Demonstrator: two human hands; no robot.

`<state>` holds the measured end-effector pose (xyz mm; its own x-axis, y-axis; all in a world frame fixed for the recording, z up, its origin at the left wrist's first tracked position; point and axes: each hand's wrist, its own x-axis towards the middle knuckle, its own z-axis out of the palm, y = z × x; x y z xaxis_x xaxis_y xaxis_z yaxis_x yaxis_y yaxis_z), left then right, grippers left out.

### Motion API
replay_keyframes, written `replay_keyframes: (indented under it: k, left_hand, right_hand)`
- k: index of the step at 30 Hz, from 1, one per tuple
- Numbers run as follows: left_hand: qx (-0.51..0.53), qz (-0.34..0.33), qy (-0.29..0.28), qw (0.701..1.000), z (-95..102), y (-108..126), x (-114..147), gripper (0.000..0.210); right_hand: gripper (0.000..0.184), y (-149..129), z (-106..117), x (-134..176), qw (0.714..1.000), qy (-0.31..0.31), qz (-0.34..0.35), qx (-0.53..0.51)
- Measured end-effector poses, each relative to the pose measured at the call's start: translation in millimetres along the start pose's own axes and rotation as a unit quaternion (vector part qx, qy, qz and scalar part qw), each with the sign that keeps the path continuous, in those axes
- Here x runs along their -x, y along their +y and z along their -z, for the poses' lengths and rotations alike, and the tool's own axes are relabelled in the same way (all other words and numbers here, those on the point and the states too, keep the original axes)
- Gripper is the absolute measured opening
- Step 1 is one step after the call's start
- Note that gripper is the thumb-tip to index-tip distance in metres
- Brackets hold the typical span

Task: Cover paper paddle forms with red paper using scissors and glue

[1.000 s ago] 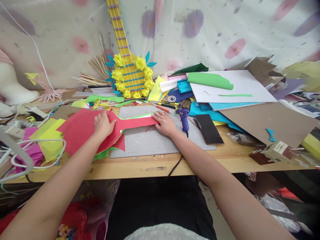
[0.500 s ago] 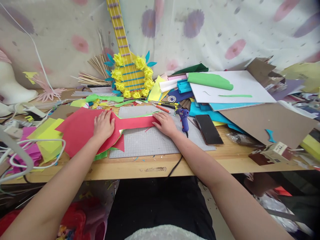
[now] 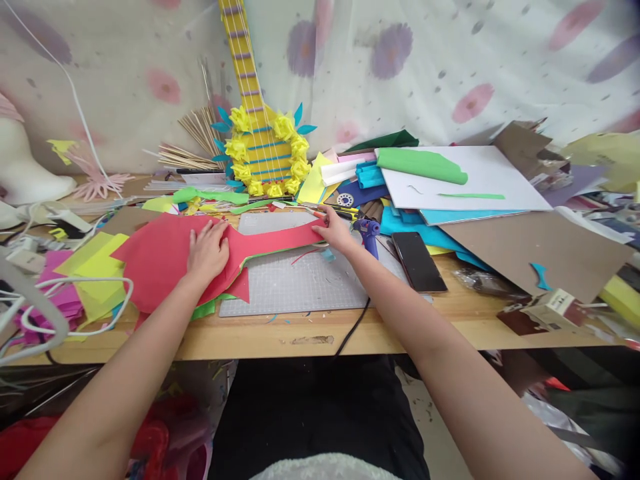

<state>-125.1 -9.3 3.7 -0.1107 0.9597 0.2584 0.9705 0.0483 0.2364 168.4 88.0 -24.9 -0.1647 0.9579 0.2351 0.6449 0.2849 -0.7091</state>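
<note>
A red guitar-shaped paper cutout [image 3: 155, 257] lies across the left part of the table, its narrow neck reaching right over the grey cutting mat [image 3: 295, 287]. Green shows beneath its lower edge. My left hand [image 3: 207, 250] rests flat on the wide body, fingers spread. At the far end of the neck, my right hand [image 3: 336, 230] grips the tip between thumb and fingers. Just right of that hand stands a blue glue gun [image 3: 369, 235], with its black cord running over the table's front edge.
A yellow guitar model [image 3: 265, 153] trimmed with paper flowers leans at the back. On the right are a black phone [image 3: 419, 261], a white board [image 3: 480, 167] and brown cardboard [image 3: 530, 247]. Yellow paper sheets [image 3: 103, 267] and white cables [image 3: 65, 280] crowd the left side.
The right end of the neck has shifted slightly up and to the right with my right hand, whose grip on it has changed. My left hand stays on the body.
</note>
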Motion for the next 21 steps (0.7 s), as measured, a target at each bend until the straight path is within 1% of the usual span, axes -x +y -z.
replay_keyframes:
  k: [3, 6, 9, 11, 14, 19, 21]
  left_hand:
    - [-0.01, -0.01, -0.009, 1.0, 0.1, -0.6, 2.0, 0.049]
    - [-0.021, -0.021, -0.004, 1.0, 0.2, -0.5, 4.1, 0.052]
    - [-0.031, -0.02, 0.001, 0.999, 0.9, -0.2, 5.0, 0.055]
    - [-0.033, -0.018, -0.001, 0.999, 1.6, 0.1, 4.7, 0.055]
    - [-0.03, -0.018, -0.007, 0.999, 2.5, 0.5, 3.4, 0.055]
    - [-0.032, -0.027, -0.024, 0.999, 1.6, 0.0, 1.9, 0.053]
    - [-0.035, -0.031, -0.026, 0.999, 0.9, -0.4, 1.9, 0.053]
  right_hand:
    - [0.056, 2.4, -3.2, -0.8, 1.0, 0.008, 0.001, 0.005]
    - [0.054, 5.2, -7.6, 5.9, 0.999, 0.048, 0.02, 0.015]
    - [0.054, 9.2, -9.9, 14.5, 0.997, 0.075, 0.019, 0.009]
    - [0.055, 12.7, -10.5, 18.2, 0.998, 0.068, 0.015, -0.003]
    - [0.05, 18.7, -11.9, 18.7, 0.998, 0.054, 0.014, -0.02]
    - [0.042, 25.8, -17.1, 13.9, 0.996, 0.068, -0.01, -0.058]
    - [0.039, 27.1, -18.6, 12.8, 0.996, 0.071, -0.015, -0.058]
